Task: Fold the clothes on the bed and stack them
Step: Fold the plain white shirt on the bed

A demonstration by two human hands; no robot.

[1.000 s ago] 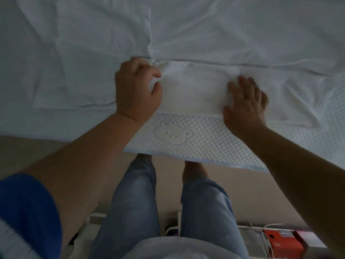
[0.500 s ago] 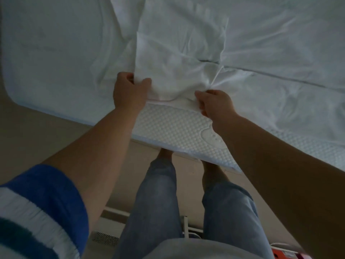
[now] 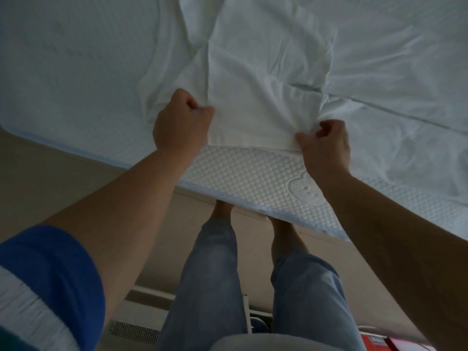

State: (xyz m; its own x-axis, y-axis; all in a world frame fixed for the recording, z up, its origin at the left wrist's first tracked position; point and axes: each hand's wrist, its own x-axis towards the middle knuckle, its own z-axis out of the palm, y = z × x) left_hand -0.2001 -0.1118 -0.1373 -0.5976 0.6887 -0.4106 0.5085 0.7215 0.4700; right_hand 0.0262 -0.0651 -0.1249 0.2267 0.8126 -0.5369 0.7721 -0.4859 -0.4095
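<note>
A white garment (image 3: 255, 79) lies partly folded and wrinkled on the bed (image 3: 76, 72), near its front edge. My left hand (image 3: 181, 122) grips the garment's near left corner with curled fingers. My right hand (image 3: 325, 145) pinches its near right corner. The near hem stretches straight between both hands, just above the quilted mattress border (image 3: 248, 173). More white cloth (image 3: 392, 59) lies spread to the right; where it ends against the sheet is hard to tell.
The mattress edge runs diagonally from left to lower right, with a bear shape (image 3: 301, 190) embossed on it. I stand against it on a beige floor (image 3: 50, 178). A floor vent (image 3: 134, 331) and a red box (image 3: 374, 344) lie behind my feet.
My hands went from pressing flat on the cloth to gripping its near corners. The garment has been drawn toward the bed's edge, and my hands have spread wider apart.
</note>
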